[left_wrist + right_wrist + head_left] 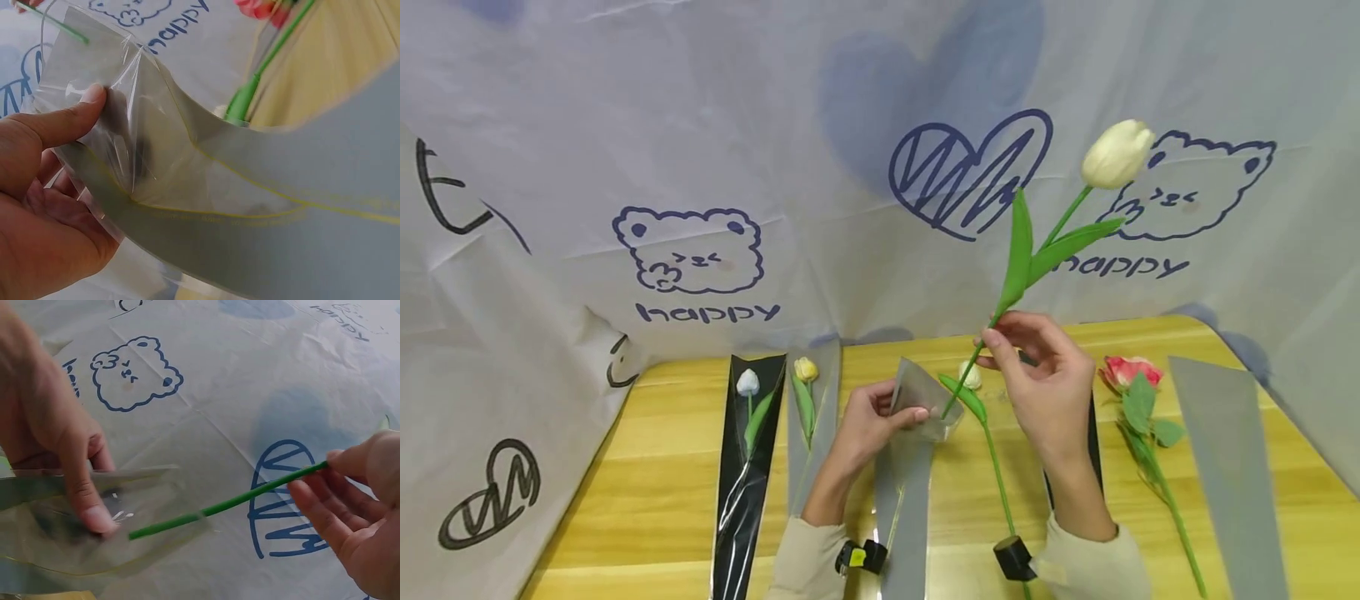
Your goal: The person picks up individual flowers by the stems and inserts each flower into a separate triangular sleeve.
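My left hand (867, 423) grips a grey flower sleeve (916, 386) with a clear front near its upper end, thumb on the clear film. The rest of the sleeve curves down toward the table in the left wrist view. Between the thumb and fingers of my right hand (1047, 383) is the green stem (250, 495) of a white tulip (1117, 155). The tulip leans up to the right, bloom high in front of the cloth. Its cut stem end overlaps the clear film at the sleeve's mouth, just beyond the left thumb in the right wrist view.
On the wooden table (655, 467), a black sleeve (730, 508) with a pale blue tulip and a grey sleeve with a yellow tulip (806, 369) lie left. Another white tulip (972, 375) lies between my arms. Right are a pink rose (1131, 372) and a grey sleeve (1232, 467).
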{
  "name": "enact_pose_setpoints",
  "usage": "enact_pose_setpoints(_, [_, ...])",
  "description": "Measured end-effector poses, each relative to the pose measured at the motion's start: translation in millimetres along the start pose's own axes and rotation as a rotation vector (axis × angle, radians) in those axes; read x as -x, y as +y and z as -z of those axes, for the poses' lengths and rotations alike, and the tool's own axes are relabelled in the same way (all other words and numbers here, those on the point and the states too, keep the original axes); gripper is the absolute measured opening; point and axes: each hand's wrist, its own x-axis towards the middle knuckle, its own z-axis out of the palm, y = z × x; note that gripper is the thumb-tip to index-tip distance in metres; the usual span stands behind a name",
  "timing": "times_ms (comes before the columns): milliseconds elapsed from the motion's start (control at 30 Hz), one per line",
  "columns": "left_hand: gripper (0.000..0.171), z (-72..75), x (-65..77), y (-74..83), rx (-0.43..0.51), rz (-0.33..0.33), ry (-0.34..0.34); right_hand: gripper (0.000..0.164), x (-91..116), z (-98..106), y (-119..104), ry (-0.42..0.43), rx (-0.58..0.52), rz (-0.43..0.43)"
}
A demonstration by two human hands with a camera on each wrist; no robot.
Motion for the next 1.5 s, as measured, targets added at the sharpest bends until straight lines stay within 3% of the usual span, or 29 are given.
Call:
enact_pose_setpoints(300, [0.026,-3.5,7.6,15.4,0.05,0.004,0.001,0.013,8,-4,2,-0.098,0.139,-0.132])
enact_pose_setpoints(533, [0.023,-8.1,4.9,24.9,0.064,-0.025,-0.028,0.011,7,-5,5,-0.135,0.241,-0.111])
enact_pose_setpoints(733, [0.025,-9.1,6.0,29.8,0.08,-0.024,-0.035,0.012,8,-7,8,-0.217,0.355,-0.116])
enact_pose_setpoints(1000, [0.031,-9.4,7.8,32.7,0.125,-0.011,-0.046,0.012,9,-6,9,-0.297,0.407,-0.201])
enact_pose_setpoints(1233, [0.032,-8.6,8.9,29.3,0.107,-0.02,-0.065,0.014,8,-1,9,-0.369,0.446,-0.271])
enact_pose_setpoints(1367, [0.028,-7.6,8.4,25.9,0.108,-0.03,-0.06,0.02,5,5,8,-0.319,0.374,-0.303])
enact_pose_setpoints(1500, [0.022,-6.8,6.3,23.4,0.081,-0.044,-0.085,0.022,1,11,4,-0.108,0.232,-0.253])
